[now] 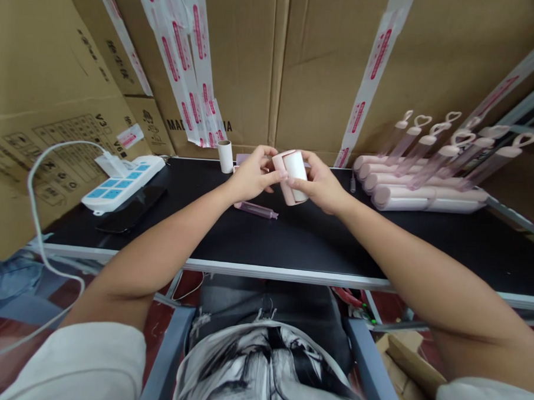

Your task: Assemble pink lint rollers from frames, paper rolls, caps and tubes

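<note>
Above the middle of the black table, both hands hold a short white roll [297, 173] set against a pink curved case [282, 166]. My left hand [254, 174] is closed on the pink case, its thumb pressed to the near side. On the other side, my right hand [323, 186] wraps round the white roll, with the thumb across its front. A see-through pink handle [256, 209] lies on the table just below my left hand. Behind that hand stands a hollow white tube [225, 157], upright. Other pink pieces behind my left hand are partly hidden.
On the right lie several pink rollers [427, 186] side by side, their heart-ended handles angled up. A white power strip [123, 185] with a plugged-in cable and a dark phone [134, 211] are at the left. Tall cardboard [316, 78] walls off the table's back and left.
</note>
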Tool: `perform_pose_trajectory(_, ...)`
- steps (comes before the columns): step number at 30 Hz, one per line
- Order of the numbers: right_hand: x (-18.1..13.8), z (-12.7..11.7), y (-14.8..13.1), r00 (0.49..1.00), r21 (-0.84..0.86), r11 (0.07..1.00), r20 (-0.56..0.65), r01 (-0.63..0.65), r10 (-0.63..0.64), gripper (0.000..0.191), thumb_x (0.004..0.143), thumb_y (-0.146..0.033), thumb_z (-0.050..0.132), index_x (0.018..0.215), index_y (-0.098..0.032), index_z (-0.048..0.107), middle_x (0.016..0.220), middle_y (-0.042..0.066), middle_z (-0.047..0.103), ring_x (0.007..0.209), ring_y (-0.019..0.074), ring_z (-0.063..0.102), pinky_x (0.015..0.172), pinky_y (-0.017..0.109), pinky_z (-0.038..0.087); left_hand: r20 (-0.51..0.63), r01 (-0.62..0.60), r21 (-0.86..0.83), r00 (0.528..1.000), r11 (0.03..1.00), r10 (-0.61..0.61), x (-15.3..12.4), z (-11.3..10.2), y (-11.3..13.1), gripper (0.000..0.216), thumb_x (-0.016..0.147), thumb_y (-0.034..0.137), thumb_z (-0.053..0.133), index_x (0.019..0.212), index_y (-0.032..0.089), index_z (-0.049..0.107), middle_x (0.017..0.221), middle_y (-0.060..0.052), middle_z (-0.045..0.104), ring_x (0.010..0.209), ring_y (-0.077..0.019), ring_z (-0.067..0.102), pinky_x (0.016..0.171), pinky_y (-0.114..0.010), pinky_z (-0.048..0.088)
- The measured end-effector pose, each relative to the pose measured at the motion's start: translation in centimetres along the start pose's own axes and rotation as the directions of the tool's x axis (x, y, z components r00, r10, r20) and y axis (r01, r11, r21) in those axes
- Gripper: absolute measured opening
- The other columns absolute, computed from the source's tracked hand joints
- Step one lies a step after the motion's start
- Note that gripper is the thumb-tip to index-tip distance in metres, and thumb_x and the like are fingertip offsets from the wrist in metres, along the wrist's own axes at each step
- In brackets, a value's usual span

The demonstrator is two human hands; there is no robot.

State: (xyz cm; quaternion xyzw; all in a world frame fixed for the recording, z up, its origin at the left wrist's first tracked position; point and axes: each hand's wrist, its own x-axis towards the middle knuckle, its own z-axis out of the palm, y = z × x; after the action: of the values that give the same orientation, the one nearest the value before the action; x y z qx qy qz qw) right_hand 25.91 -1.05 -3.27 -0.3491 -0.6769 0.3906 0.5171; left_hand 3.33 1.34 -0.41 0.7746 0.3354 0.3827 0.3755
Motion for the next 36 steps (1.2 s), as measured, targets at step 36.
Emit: perform_pose_trajectory(36,-0.3,-0.6,0.0,0.982,-0.006,1.000,-0.187,0.021,-0.022,0.065,0.074,-0.080,0.087,0.102,-0.025,0.067,0.089,0.000,0.065,0.079,0.0204,0.058,0.074,0.035,0.055,0.361,-0.339,0.441,0.915,0.831,0.181,-1.0,-1.5,2.0,0.042,0.107,0.051,0.051,0.106,0.018,0.077,0.088,-0.003,0.070,0.079,-0.0177,0.063,0.076,-0.030,0.043)
